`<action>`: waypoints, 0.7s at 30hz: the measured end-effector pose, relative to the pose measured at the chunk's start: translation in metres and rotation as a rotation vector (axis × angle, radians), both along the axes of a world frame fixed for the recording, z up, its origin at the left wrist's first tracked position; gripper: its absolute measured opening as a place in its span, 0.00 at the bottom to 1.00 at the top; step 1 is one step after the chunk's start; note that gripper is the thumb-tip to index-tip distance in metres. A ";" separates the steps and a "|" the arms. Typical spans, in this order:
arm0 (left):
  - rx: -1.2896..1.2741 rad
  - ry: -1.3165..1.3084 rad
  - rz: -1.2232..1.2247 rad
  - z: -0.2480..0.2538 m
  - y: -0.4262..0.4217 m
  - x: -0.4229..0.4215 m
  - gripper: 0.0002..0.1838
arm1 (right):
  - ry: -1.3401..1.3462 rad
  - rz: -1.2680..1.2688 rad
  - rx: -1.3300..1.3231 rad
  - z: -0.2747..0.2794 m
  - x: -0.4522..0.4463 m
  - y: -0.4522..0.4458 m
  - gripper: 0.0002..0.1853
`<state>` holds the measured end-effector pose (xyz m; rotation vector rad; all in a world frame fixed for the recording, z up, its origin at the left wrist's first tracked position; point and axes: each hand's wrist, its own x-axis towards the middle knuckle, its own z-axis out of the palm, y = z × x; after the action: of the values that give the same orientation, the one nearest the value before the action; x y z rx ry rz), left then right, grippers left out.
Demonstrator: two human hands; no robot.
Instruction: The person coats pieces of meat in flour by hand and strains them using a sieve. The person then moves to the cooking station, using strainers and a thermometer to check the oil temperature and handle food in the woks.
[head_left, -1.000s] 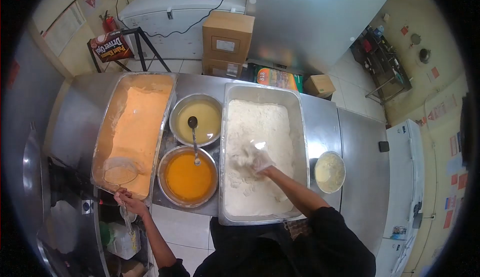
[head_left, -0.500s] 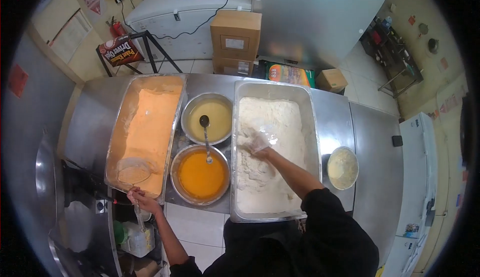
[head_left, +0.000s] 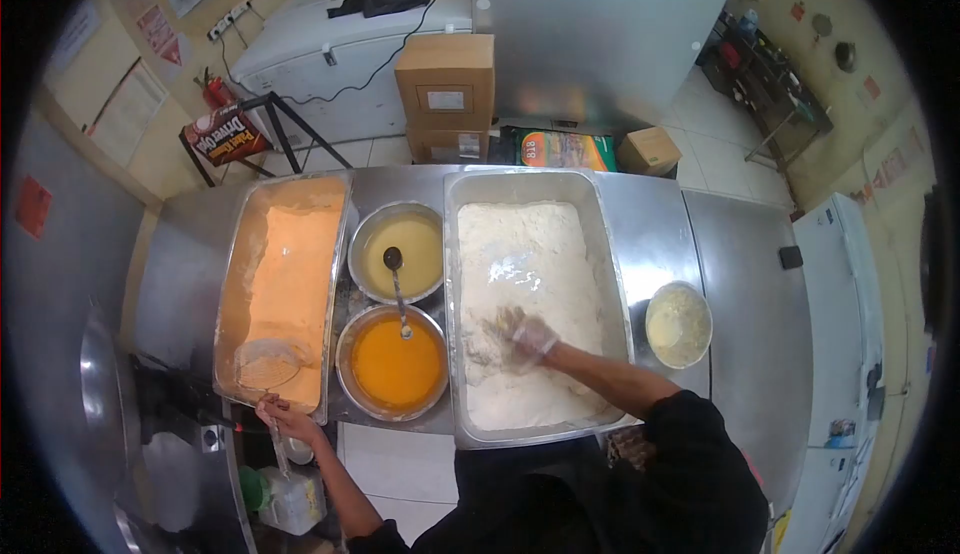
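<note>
My left hand grips the handle of a round mesh strainer, whose basket rests low in the tray of orange powder. My right hand, in a clear, flour-dusted glove, is at the loose white flour inside a deep metal tray. Its fingers look stretched out and apart, partly blurred and coated. Between the trays stand a bowl of pale yellow liquid and a bowl of orange liquid. A black ladle lies across both bowls.
A small flour-smeared bowl stands right of the flour tray on the steel table. Beyond the table are stacked cardboard boxes, a green sack and a white chest freezer. Below left sits a plastic container.
My right hand has moved lower within the flour tray, and its fingers show more spread. The left hand stays on the strainer handle. The camera view has shifted slightly.
</note>
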<state>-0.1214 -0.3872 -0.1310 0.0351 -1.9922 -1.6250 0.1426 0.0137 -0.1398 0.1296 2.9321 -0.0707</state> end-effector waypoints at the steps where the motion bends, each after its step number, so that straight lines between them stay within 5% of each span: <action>1: 0.028 -0.024 0.029 0.005 0.003 0.001 0.17 | 0.015 -0.015 -0.002 0.004 -0.004 0.004 0.41; 3: 0.060 -0.030 0.042 0.017 0.011 0.004 0.19 | 0.047 -0.382 -0.497 0.021 -0.016 0.016 0.37; 5: 0.187 0.116 -0.006 0.043 0.011 0.007 0.21 | -0.089 -0.497 -0.472 0.025 -0.024 0.027 0.31; 8: 0.077 0.078 -0.108 0.087 0.001 0.008 0.22 | 0.369 -0.463 -0.858 0.045 -0.015 0.032 0.25; 12: -0.013 0.003 -0.238 0.151 0.023 0.020 0.20 | 0.507 -0.591 -0.892 0.063 -0.009 0.038 0.26; 15: -0.241 0.105 -0.380 0.179 0.039 0.024 0.17 | 0.153 -0.130 -0.412 0.046 0.011 0.053 0.27; 17: -0.458 0.174 -0.383 0.175 0.034 0.008 0.18 | 0.071 -0.130 -0.598 0.091 0.021 0.048 0.27; 21: -0.288 -0.012 -0.456 0.203 0.056 0.011 0.19 | 0.252 -0.209 -0.717 0.069 0.037 0.070 0.29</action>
<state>-0.1106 -0.3310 0.0720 -0.5547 -2.3441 -1.5727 0.1794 0.0840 -0.0710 0.3266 2.9073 -1.2199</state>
